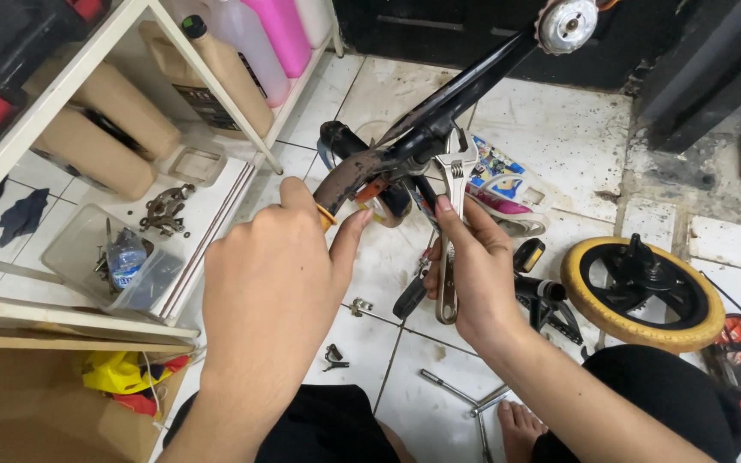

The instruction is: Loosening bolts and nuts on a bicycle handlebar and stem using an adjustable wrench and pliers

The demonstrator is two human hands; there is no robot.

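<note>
- The right hand [473,266] is wrapped around the handle of a silver metal adjustable wrench [451,214], whose head sits up against the dirty black metal bicycle frame [439,111], right where the tubes meet.
- The left hand [272,283] is closed around something with an orange edge at the frame's lower end — most of it is hidden behind the fingers, so what it is cannot be told.
- The frame hangs tilted over the stained white tile floor [559,137], its silver toothed hub [566,24] at the top of the view.
- Near the person's right knee lies a small black wheel with a yellow tyre [641,291]; black pedals [542,296] lie between it and the wrench.
- A white shelf [216,197] on the left carries clear plastic trays and tan and pink bottles.
- Likely risk: the wrench head may slip off the fitting if it sits loosely, and the knuckles would strike the frame.
- Small loose metal parts lie on the tiles — easy to knock away with a bare foot [521,424].
</note>
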